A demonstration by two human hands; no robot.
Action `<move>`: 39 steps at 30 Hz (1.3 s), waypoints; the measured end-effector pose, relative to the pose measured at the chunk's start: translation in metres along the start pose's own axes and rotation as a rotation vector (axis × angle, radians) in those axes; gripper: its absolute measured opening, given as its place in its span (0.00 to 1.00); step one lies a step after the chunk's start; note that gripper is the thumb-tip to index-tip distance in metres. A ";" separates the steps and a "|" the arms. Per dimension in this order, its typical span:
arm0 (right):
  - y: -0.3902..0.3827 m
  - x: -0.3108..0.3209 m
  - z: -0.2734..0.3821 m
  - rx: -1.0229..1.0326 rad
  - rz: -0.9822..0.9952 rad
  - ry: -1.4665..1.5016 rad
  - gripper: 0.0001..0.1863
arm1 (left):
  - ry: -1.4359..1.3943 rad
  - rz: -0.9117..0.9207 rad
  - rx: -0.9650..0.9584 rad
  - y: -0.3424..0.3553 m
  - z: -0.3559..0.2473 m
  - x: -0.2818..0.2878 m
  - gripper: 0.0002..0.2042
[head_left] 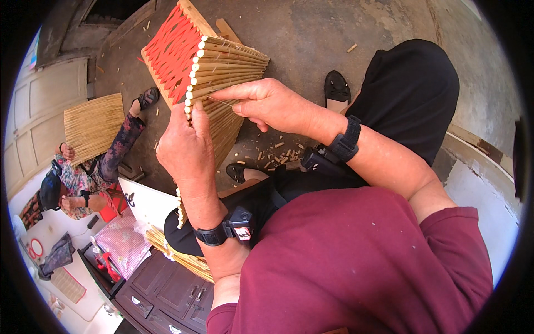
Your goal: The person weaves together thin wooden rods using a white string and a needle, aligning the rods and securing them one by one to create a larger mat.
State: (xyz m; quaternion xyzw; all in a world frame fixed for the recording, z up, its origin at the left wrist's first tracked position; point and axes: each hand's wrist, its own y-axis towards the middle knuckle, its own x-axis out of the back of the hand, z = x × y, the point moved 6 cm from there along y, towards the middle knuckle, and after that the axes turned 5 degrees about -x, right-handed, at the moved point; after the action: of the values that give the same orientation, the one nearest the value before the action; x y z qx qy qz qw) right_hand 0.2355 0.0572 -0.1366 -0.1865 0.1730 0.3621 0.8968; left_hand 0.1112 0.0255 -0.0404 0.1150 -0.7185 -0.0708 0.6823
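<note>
A stool-like frame of pale bamboo sticks [231, 64] with a woven red strap panel [172, 50] is held up in front of me, resting toward my lap. My left hand [186, 145] grips the row of stick ends along its lower edge. My right hand [267, 103] pinches a thin strand [219, 101] against the sticks, thumb and forefinger closed on it. Both wrists wear black bands with small devices.
Another person [92, 172] sits at the left holding a flat bamboo mat [92, 125]. Short bamboo offcuts [272, 153] litter the concrete floor. A bundle of sticks [183, 256], a pink checked cloth [122, 242] and a dark cabinet [167, 292] lie at lower left.
</note>
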 end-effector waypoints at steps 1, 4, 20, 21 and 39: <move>-0.001 0.001 0.002 0.023 -0.025 -0.046 0.20 | 0.000 0.000 0.000 0.000 -0.001 0.000 0.10; 0.000 0.002 0.006 0.108 -0.067 -0.160 0.20 | -0.004 0.016 0.016 0.000 0.000 0.000 0.10; -0.008 0.004 0.029 0.376 -0.164 -0.551 0.17 | 0.043 -0.001 0.013 -0.007 -0.014 0.001 0.10; -0.011 0.003 0.029 0.373 -0.164 -0.559 0.17 | 0.027 -0.010 0.015 -0.008 -0.016 0.001 0.09; -0.091 0.021 -0.046 -0.171 -0.177 0.053 0.14 | -0.285 0.269 -0.222 -0.065 -0.060 0.001 0.19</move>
State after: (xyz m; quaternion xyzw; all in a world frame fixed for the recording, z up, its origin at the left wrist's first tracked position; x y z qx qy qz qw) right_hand 0.3070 -0.0125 -0.1672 -0.2865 0.1478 0.2897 0.9012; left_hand 0.1752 -0.0338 -0.0526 -0.0688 -0.8044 -0.0736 0.5854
